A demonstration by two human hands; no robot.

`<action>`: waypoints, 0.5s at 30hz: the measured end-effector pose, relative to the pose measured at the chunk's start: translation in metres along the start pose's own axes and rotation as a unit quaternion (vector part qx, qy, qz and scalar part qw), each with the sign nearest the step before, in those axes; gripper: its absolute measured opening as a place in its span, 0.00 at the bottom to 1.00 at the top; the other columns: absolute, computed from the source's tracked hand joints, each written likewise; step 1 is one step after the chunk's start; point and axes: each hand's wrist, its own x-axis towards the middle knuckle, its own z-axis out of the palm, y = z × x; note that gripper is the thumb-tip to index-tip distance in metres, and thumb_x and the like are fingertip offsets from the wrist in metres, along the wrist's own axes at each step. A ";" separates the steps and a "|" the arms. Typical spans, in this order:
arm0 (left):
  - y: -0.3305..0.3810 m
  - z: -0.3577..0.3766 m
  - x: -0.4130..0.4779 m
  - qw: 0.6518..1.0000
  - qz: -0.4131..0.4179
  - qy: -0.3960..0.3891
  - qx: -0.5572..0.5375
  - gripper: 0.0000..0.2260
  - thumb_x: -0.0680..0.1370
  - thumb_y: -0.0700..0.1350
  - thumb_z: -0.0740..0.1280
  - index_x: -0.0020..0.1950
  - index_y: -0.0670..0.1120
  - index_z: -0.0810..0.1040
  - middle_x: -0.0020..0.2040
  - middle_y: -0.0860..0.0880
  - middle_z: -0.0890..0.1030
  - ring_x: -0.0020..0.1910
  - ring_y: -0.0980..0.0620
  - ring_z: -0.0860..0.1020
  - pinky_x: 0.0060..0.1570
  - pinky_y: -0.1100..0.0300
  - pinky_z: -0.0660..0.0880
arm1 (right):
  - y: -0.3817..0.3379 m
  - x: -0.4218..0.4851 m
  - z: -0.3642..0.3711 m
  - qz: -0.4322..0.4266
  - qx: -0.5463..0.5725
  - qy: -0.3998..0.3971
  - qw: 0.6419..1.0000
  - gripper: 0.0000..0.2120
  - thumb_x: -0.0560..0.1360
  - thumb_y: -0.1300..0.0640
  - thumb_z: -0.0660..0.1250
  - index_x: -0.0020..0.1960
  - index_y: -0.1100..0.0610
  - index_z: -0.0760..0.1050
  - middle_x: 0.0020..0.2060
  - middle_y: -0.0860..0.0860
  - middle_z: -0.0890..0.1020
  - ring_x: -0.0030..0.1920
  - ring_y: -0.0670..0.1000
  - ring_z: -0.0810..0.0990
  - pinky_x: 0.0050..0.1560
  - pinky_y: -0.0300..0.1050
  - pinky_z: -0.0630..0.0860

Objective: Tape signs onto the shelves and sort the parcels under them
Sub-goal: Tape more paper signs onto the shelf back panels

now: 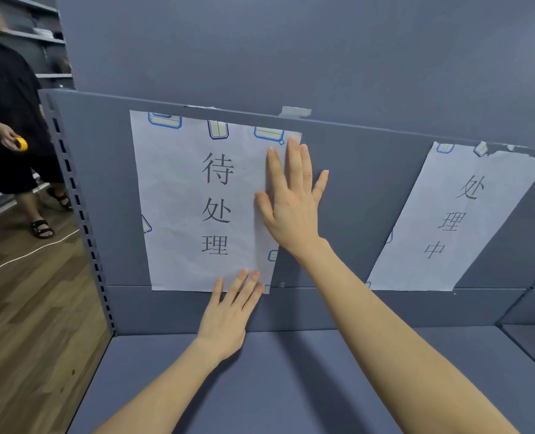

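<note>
1. The grey back panel fills the view behind both hands, and the shelf board lies under the forearms.
2. Wooden floor spreads left of the left hand, beyond the slotted upright.
3. The near sign, a white sheet with three printed characters, lies flat on the panel. The right hand presses its right edge and covers part of it. The left hand presses its bottom edge. Each grip is apart, fingers straight, clamped on nothing.
4. The second sign hangs on the panel right of the right hand, well apart.
5. A person in black stands far left of both hands, holding a yellow roll.
6. A tape strip sits on the panel's top edge, above the right fingertips.
</note>
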 end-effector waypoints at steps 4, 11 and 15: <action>0.003 0.011 0.001 1.000 -0.009 -0.004 -0.012 0.52 0.48 0.41 0.78 0.70 0.46 0.62 0.74 0.44 0.51 0.72 0.44 0.52 0.61 0.39 0.57 | 0.003 0.000 0.007 -0.007 -0.004 0.026 1.000 0.29 0.71 0.53 0.57 0.71 0.57 0.61 0.70 0.64 0.66 0.70 0.57 0.55 0.61 0.72 0.51; 0.002 0.024 0.005 0.999 -0.004 0.033 -0.010 0.43 0.53 0.34 0.67 0.69 0.49 0.63 0.75 0.42 0.49 0.76 0.42 0.45 0.59 0.39 0.58 | 0.006 -0.001 0.020 -0.006 0.009 0.055 0.998 0.28 0.71 0.54 0.56 0.71 0.55 0.58 0.70 0.63 0.66 0.71 0.51 0.46 0.61 0.69 0.45; 0.003 0.018 0.004 1.000 -0.011 -0.001 0.002 0.51 0.49 0.37 0.77 0.69 0.49 0.60 0.73 0.42 0.54 0.71 0.44 0.51 0.59 0.40 0.59 | 0.004 0.000 0.022 -0.002 0.003 0.062 0.998 0.28 0.71 0.54 0.57 0.70 0.55 0.58 0.70 0.63 0.66 0.72 0.53 0.48 0.61 0.70 0.46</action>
